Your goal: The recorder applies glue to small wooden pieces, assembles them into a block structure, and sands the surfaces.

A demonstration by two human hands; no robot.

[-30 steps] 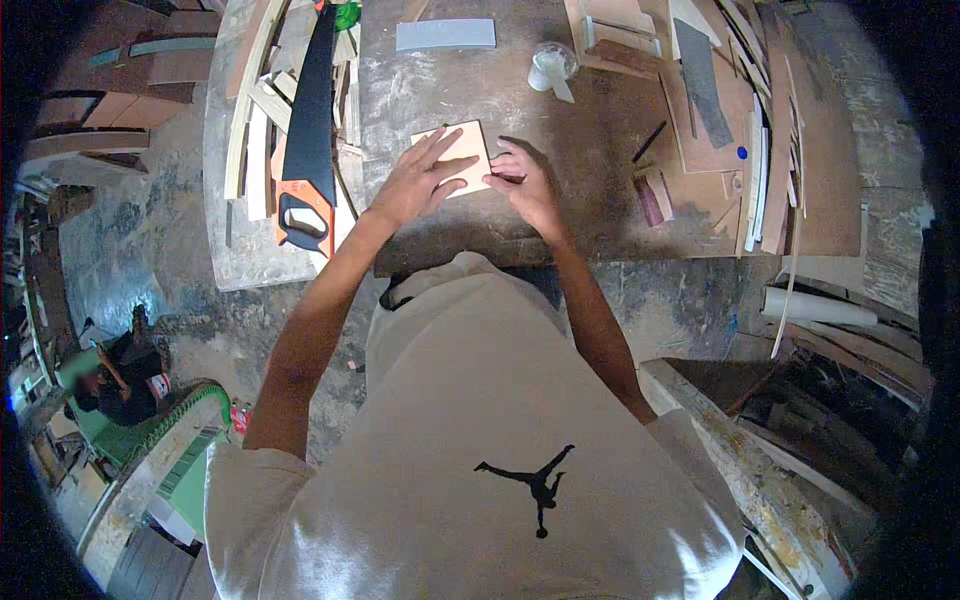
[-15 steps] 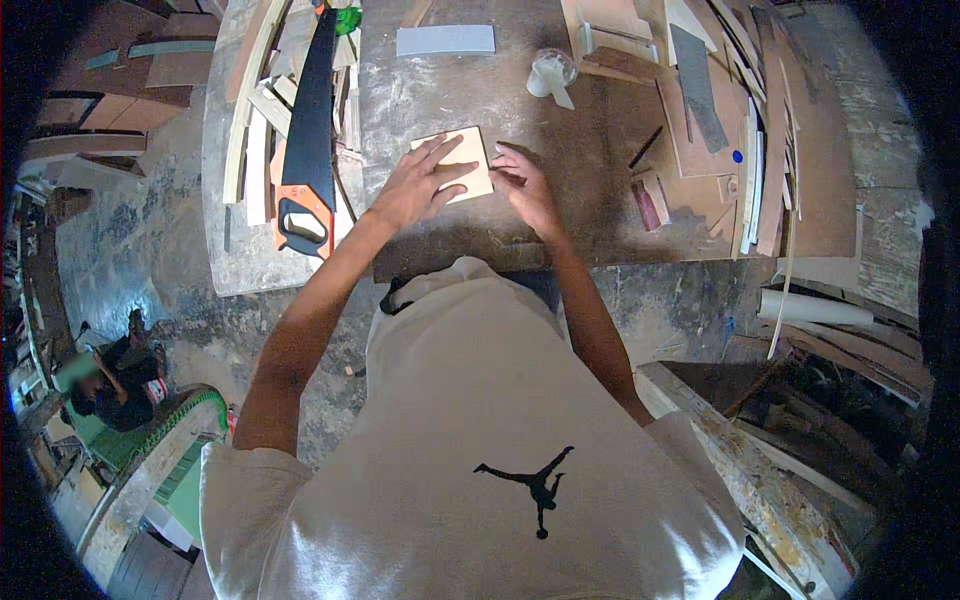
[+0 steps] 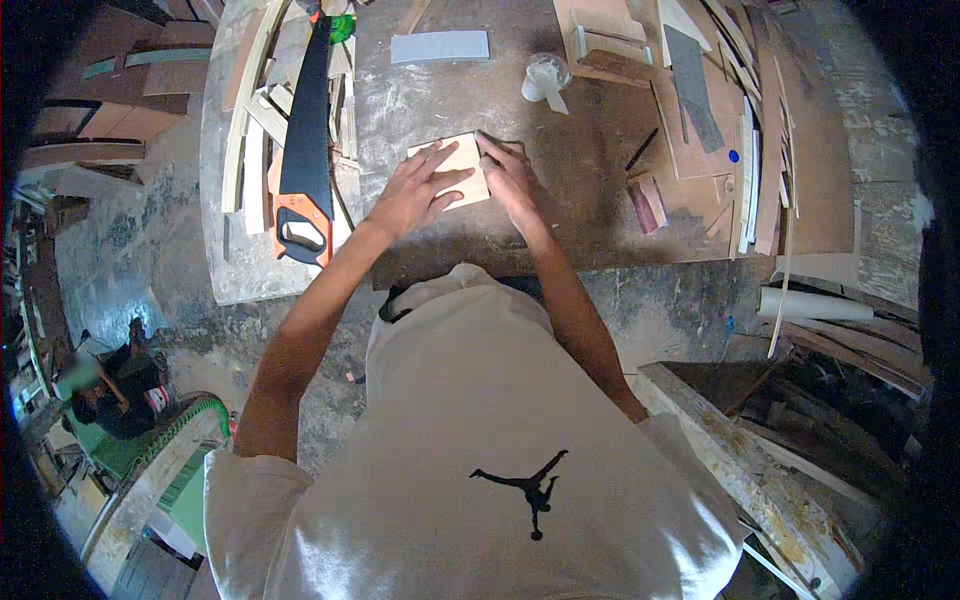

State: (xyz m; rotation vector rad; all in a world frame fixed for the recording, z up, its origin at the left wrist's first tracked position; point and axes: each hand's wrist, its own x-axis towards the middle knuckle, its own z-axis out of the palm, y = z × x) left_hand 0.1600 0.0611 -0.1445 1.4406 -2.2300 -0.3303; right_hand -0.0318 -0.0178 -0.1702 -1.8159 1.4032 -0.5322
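A square, pale wooden piece (image 3: 465,154) lies on the brown worktable (image 3: 440,105) close in front of me. Across its left part rests my left hand (image 3: 410,194), flat, with the fingers spread. My right hand (image 3: 511,181) is at the piece's right edge, its fingers bent against the edge and the far right corner. The undersides of those fingers are hidden. Left of my forearm lies a handsaw (image 3: 305,140) with a black blade and an orange and black handle.
Wood strips (image 3: 249,130) are heaped at the table's left side. Farther back are a grey-white strip (image 3: 440,46) and a clear cup (image 3: 545,78) with a flat stick. To the right lie a dark pencil-like stick (image 3: 641,150), a reddish block (image 3: 648,204) and several boards. A person (image 3: 115,385) sits at far left.
My right hand has moved left and now touches the wooden piece's right edge; before, it was just apart from it. My left hand stays on the piece.
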